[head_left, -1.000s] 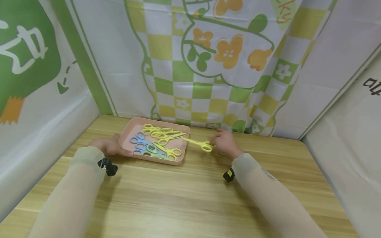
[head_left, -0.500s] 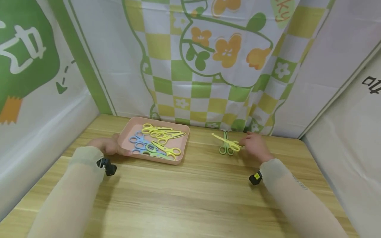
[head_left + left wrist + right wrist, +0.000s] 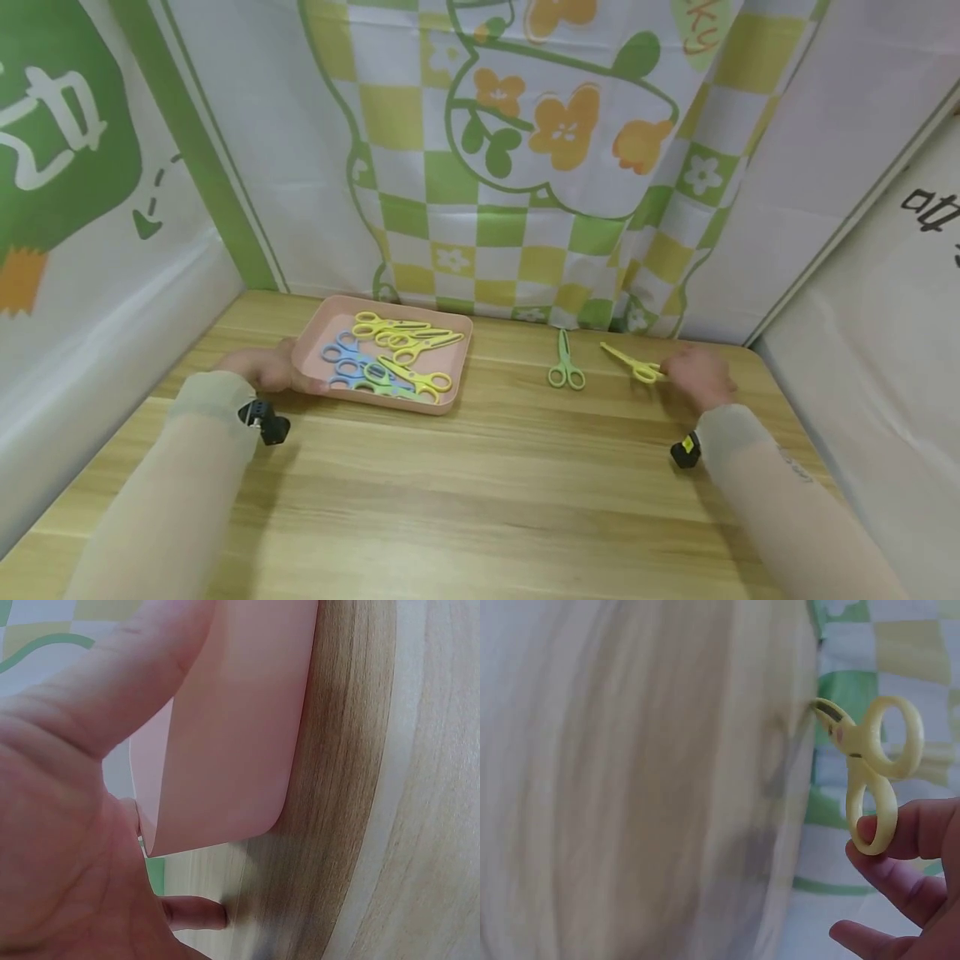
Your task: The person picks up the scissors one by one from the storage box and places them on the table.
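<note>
My right hand (image 3: 699,377) pinches a pair of yellow scissors (image 3: 641,369) by one handle loop, between thumb and fingertip. In the right wrist view the scissors (image 3: 862,742) hang over the table with their blades pointing away from the hand. My left hand (image 3: 273,369) holds the left front corner of a pink tray (image 3: 461,358), its thumb (image 3: 142,667) along the rim. Inside the tray lie several yellow scissors (image 3: 405,337), blue scissors (image 3: 352,358) and green scissors (image 3: 382,382), partly overlapping. A pair of green scissors (image 3: 566,362) lies alone on the table, left of my right hand.
The wooden table (image 3: 465,500) ends at a checkered, flower-printed curtain (image 3: 495,225) at the back. White printed walls stand close on both sides, the right wall (image 3: 862,333) near my right arm.
My right hand has carried the yellow scissors rightward from beside the tray, past the green scissors, which are now uncovered. The left hand has stayed at the tray.
</note>
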Motion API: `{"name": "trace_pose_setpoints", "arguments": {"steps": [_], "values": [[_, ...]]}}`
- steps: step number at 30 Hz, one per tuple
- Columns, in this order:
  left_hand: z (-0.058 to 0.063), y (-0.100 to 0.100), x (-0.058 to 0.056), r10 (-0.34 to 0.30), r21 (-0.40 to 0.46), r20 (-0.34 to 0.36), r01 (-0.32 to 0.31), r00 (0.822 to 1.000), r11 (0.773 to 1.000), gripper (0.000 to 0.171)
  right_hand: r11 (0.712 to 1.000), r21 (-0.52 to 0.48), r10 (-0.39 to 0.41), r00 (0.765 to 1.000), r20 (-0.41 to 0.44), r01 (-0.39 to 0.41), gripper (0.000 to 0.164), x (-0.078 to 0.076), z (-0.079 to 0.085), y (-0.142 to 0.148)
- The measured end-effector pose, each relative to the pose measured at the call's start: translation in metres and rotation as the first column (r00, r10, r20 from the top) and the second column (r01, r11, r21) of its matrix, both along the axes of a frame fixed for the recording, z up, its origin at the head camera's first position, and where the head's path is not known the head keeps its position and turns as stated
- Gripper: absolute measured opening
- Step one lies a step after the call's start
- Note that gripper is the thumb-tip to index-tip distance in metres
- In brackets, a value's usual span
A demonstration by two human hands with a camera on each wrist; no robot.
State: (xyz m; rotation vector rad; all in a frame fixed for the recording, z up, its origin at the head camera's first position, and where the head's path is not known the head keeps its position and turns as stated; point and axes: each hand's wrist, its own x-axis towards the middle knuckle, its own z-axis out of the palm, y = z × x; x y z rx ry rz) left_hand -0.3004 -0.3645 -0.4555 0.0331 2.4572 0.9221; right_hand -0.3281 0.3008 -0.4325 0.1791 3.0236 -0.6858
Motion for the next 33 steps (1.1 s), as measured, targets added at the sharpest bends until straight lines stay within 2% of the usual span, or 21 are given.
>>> {"name": "trace_pose_setpoints", "arguments": {"steps": [2,8,11,13,15,17,19,21,22,25,33], "values": [[0.000,0.000,0.000,-0.002,-0.002,-0.005,0.002,1.000,1.000,0.135,1.000,0.019,-0.021,1.000,0.013,0.021,0.035,0.000,-0.003,0.004],[0.000,0.001,0.000,0.002,-0.012,0.007,-0.001,1.000,1.000,0.139,0.992,0.126,0.003,0.999,0.052,-0.010,0.031,0.001,-0.004,0.003],[0.001,0.002,0.000,0.003,-0.014,0.006,-0.003,1.000,1.000,0.138,0.985,0.155,0.062,0.995,0.083,-0.075,0.034,0.001,-0.001,-0.001],[0.001,0.002,0.001,0.006,-0.015,0.009,-0.005,1.000,1.000,0.137,0.971,0.171,0.157,0.985,0.074,-0.168,0.036,0.002,0.001,-0.003],[0.002,0.002,0.001,0.009,-0.021,0.014,-0.008,1.000,1.000,0.137,0.936,0.173,0.303,0.952,0.050,-0.307,0.038,0.002,0.001,-0.004],[0.003,0.003,0.001,0.013,-0.027,0.021,-0.013,1.000,1.000,0.137,0.871,0.182,0.460,0.887,0.022,-0.456,0.046,0.001,-0.001,-0.004],[0.004,0.003,0.002,0.014,-0.026,0.026,-0.014,1.000,1.000,0.136,0.792,0.196,0.590,0.807,0.001,-0.579,0.053,0.001,-0.004,-0.004],[0.005,0.003,0.002,0.018,-0.020,0.030,-0.017,0.999,1.000,0.136,0.735,0.199,0.662,0.749,-0.007,-0.648,0.054,0.000,-0.008,-0.004],[0.005,0.004,0.002,0.018,-0.023,0.030,-0.018,0.999,1.000,0.136,0.718,0.209,0.682,0.732,-0.015,-0.664,0.052,0.000,-0.010,-0.003],[0.006,0.004,0.002,0.015,-0.037,0.029,-0.014,0.999,0.999,0.137,0.697,0.234,0.704,0.709,-0.041,-0.678,0.044,0.001,-0.014,-0.004],[0.006,0.003,0.002,0.026,-0.066,0.041,-0.023,0.999,0.998,0.141,0.692,0.279,0.706,0.704,-0.069,-0.666,0.039,0.000,-0.016,-0.019]]}}
